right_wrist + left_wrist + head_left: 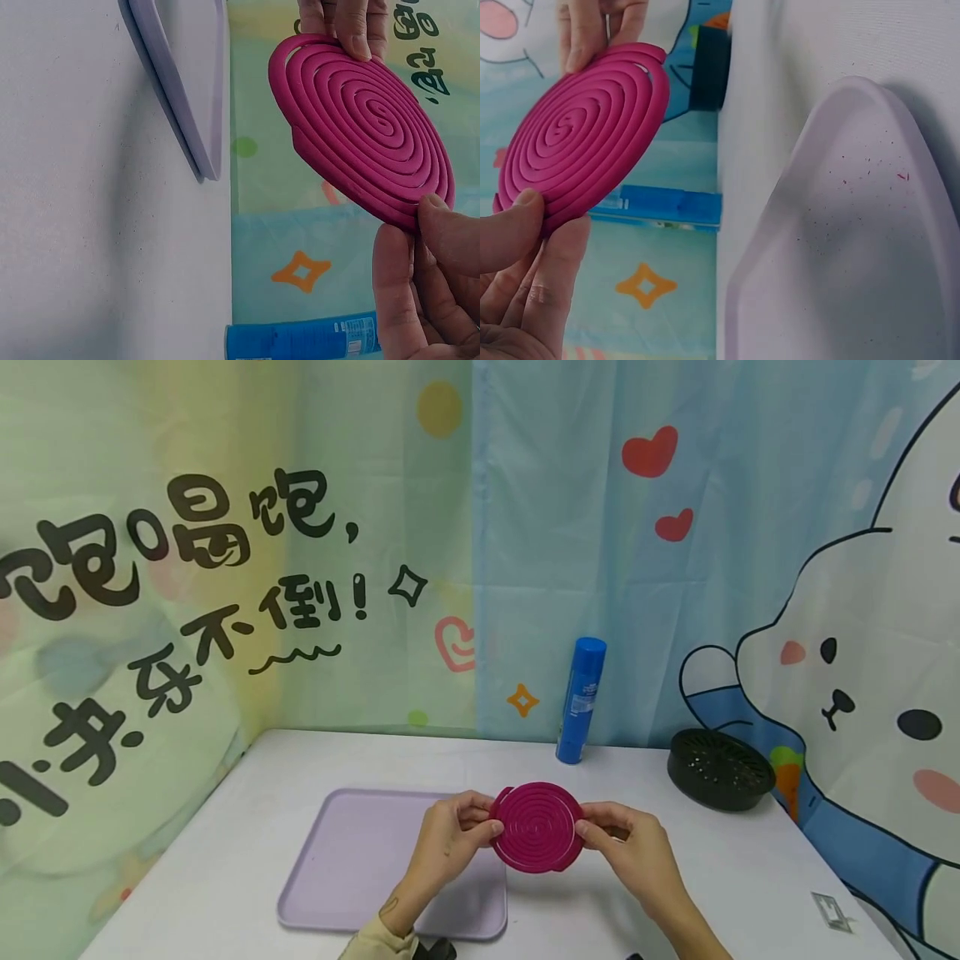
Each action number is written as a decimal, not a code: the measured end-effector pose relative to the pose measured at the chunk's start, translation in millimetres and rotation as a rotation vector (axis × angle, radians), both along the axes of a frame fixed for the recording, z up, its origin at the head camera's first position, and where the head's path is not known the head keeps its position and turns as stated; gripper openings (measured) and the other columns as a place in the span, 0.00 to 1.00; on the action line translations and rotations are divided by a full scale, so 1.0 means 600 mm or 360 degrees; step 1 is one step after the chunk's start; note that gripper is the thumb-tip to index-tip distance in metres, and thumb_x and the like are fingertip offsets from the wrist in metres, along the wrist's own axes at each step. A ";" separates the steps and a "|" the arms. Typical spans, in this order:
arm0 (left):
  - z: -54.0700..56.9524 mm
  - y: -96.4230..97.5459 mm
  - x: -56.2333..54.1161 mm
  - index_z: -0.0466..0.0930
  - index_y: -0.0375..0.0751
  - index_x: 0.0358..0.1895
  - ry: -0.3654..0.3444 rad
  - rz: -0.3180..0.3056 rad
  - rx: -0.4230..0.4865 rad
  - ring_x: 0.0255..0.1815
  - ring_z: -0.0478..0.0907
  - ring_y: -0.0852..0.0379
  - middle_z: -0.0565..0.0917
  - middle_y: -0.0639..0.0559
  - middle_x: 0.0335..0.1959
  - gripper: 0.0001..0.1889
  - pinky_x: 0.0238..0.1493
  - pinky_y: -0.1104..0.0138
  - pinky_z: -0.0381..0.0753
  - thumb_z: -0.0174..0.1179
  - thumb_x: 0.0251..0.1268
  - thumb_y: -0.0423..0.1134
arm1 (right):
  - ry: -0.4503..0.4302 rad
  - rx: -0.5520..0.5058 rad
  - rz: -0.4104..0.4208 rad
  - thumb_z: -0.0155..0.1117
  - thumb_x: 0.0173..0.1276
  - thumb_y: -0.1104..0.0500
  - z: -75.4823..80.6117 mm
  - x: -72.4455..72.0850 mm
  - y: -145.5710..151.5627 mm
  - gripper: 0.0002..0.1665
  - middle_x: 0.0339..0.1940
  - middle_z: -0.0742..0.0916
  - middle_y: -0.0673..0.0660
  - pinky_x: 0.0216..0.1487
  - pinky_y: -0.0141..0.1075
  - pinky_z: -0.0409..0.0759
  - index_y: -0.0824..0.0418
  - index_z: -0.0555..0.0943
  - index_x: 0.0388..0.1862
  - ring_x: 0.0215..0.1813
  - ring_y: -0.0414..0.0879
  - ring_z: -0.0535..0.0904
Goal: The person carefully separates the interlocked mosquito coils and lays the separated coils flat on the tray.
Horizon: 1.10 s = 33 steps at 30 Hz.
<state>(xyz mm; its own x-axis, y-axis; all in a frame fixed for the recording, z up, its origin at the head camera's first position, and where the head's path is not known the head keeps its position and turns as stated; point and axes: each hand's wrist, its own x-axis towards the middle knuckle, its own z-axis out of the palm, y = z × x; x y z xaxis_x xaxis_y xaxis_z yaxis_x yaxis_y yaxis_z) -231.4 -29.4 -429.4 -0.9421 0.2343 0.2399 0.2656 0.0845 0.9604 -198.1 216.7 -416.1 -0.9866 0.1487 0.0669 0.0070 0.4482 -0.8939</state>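
Between both hands, above the table, is a magenta mosquito coil point(537, 827), a flat round spiral held up on edge. My left hand point(457, 839) pinches its left rim between thumb and fingers. On the opposite rim, my right hand point(632, 852) pinches it the same way. Thin gaps between the windings show in the right wrist view, where the coil point(360, 124) is tilted. Below and behind the left hand lies a pale purple tray point(337, 868); dark and reddish crumbs dot its surface in the left wrist view.
A blue spray can point(581, 702) stands near the table's back edge. At the back right sits a round black container point(720, 770) with a slotted top. A small flat metal piece point(831, 912) lies near the right edge of the white table point(570, 927). Printed curtains hang behind.
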 end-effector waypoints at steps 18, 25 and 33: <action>0.005 0.003 -0.001 0.87 0.32 0.43 0.0080 0.0156 0.0016 0.37 0.86 0.56 0.88 0.41 0.36 0.08 0.35 0.68 0.88 0.69 0.60 0.26 | 0.0112 0.0034 -0.0091 0.72 0.68 0.56 0.014 0.002 -0.007 0.17 0.46 0.90 0.57 0.46 0.32 0.86 0.60 0.86 0.54 0.45 0.45 0.86; 0.007 0.003 0.002 0.88 0.34 0.40 0.0106 0.0237 0.0012 0.33 0.86 0.59 0.89 0.43 0.31 0.07 0.33 0.69 0.87 0.71 0.58 0.28 | 0.0120 0.0048 -0.0109 0.72 0.68 0.57 0.011 0.002 -0.009 0.17 0.44 0.90 0.56 0.46 0.31 0.86 0.59 0.86 0.53 0.45 0.46 0.87; 0.007 0.001 0.005 0.87 0.35 0.38 0.0113 0.0263 0.0041 0.30 0.86 0.58 0.88 0.43 0.29 0.07 0.32 0.69 0.87 0.74 0.56 0.30 | 0.0179 0.0035 -0.0075 0.72 0.68 0.58 0.011 0.005 -0.010 0.17 0.43 0.90 0.57 0.45 0.31 0.87 0.61 0.86 0.53 0.44 0.46 0.86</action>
<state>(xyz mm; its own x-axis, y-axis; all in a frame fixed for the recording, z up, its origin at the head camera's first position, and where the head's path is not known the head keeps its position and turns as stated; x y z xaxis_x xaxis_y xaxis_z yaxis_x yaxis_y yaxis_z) -228.6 -28.9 -425.4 -0.9478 0.0706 0.3109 0.3171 0.1083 0.9422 -195.3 210.8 -409.3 -0.9646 0.1922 0.1806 -0.0713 0.4692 -0.8802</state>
